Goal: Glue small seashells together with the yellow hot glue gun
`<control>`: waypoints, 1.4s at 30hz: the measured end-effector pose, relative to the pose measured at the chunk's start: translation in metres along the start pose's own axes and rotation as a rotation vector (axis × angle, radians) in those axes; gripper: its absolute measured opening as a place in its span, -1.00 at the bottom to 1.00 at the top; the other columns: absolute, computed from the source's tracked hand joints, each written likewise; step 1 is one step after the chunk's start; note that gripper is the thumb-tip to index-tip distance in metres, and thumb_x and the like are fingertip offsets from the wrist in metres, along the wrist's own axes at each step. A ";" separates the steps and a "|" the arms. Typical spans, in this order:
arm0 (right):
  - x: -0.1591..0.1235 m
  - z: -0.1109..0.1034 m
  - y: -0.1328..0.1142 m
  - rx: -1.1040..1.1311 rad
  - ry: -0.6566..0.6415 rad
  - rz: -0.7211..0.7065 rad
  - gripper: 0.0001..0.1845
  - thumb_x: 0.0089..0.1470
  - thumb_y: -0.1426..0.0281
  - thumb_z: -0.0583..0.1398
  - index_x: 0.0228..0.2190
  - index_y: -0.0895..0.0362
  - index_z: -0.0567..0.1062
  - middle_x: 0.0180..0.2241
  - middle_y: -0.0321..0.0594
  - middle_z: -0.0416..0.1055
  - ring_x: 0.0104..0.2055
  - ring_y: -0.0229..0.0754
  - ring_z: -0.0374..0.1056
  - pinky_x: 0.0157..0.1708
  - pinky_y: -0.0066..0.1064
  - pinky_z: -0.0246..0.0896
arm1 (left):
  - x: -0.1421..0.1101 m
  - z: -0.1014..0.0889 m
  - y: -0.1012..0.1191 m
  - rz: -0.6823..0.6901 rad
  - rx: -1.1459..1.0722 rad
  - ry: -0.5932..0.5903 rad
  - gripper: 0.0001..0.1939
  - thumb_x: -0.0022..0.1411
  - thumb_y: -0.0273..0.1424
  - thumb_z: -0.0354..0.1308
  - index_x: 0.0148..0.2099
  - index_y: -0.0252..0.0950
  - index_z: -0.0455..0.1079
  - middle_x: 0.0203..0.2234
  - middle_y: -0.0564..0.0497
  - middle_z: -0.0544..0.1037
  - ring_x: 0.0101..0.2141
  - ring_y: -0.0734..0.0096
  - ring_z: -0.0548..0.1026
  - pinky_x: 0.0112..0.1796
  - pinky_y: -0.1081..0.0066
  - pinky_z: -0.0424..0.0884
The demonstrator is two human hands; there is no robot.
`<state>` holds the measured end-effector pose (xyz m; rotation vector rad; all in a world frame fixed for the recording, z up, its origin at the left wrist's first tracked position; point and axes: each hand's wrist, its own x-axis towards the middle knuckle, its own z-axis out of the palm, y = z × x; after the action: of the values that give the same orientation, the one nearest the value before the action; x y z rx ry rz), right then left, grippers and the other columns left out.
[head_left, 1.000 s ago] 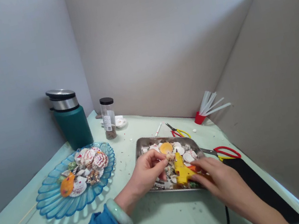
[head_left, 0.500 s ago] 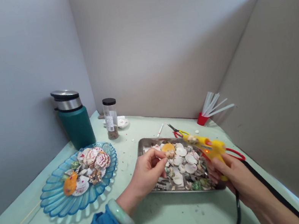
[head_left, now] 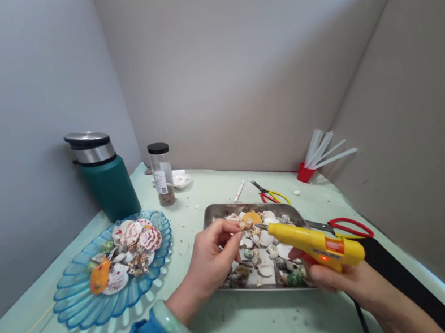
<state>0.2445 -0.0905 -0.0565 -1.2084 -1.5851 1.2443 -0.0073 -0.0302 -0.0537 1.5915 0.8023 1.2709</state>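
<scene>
Plate (head_left: 71, 309), blue and scalloped, bearing a heap of patterned shells. Tray (head_left: 218, 211), metal, spread with white, brown and green shells beneath both hands. Bottle (head_left: 111, 189), lidded; contents hidden. Gun (head_left: 304, 239), yellow, its light glowing: the right hand (head_left: 332, 279) is closed around the handle, nozzle pointing toward the left hand (head_left: 212, 257). For good control, the wrist should stay steady and the trigger be squeezed gently, giving a small bead rather than a string; the hot tip is best kept off the fingers and the loose shells. Jar (head_left: 163, 177), clear with a black lid, brown material at its bottom. Cup (head_left: 305, 172), red, with pale sticks leaning out. Shell (head_left: 245, 224), small, pinched narrowly in the left fingertips above the tray, just beside the nozzle; its grip should be held far back, leaving the contact face exposed and still.
</scene>
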 end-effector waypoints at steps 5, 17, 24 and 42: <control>0.003 0.004 -0.011 -0.154 0.027 -0.066 -0.63 -0.03 0.14 0.29 -0.25 0.14 0.59 -0.42 -0.16 0.45 -0.49 -0.21 0.27 -0.54 -0.44 0.22 | -0.001 0.000 -0.002 -0.016 -0.009 -0.012 -0.90 0.22 -0.40 0.11 -0.32 -0.33 0.32 -0.22 -0.06 0.49 -0.60 0.63 0.40 -0.60 0.55 0.39; 0.004 0.006 -0.014 -0.229 -0.021 -0.051 -0.66 -0.03 0.13 0.27 -0.27 0.09 0.57 -0.41 -0.18 0.47 -0.39 -0.10 0.37 -0.45 -0.40 0.30 | -0.002 0.000 0.006 0.089 0.219 -0.045 -0.91 0.23 -0.45 0.07 -0.33 -0.35 0.35 -0.24 -0.07 0.51 -0.61 0.65 0.39 -0.55 0.56 0.38; 0.010 0.002 -0.034 -0.289 -0.103 -0.094 -0.70 0.01 0.16 0.25 -0.29 0.11 0.56 -0.46 -0.25 0.41 -0.45 -0.19 0.30 -0.48 -0.46 0.24 | -0.003 0.000 0.001 0.004 0.084 -0.040 -0.91 0.22 -0.41 0.10 -0.31 -0.34 0.34 -0.22 -0.08 0.49 -0.59 0.61 0.42 -0.61 0.55 0.40; 0.013 -0.006 -0.023 -0.264 -0.105 -0.078 -0.62 -0.04 0.13 0.28 -0.22 0.08 0.61 -0.41 -0.18 0.50 -0.41 -0.10 0.39 -0.47 -0.38 0.33 | -0.001 0.000 0.008 -0.040 0.127 -0.088 -0.89 0.21 -0.41 0.10 -0.33 -0.35 0.36 -0.26 -0.07 0.52 -0.65 0.66 0.37 -0.61 0.57 0.34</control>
<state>0.2417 -0.0781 -0.0325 -1.2447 -1.9027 1.0882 -0.0083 -0.0341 -0.0464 1.7117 0.8696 1.1319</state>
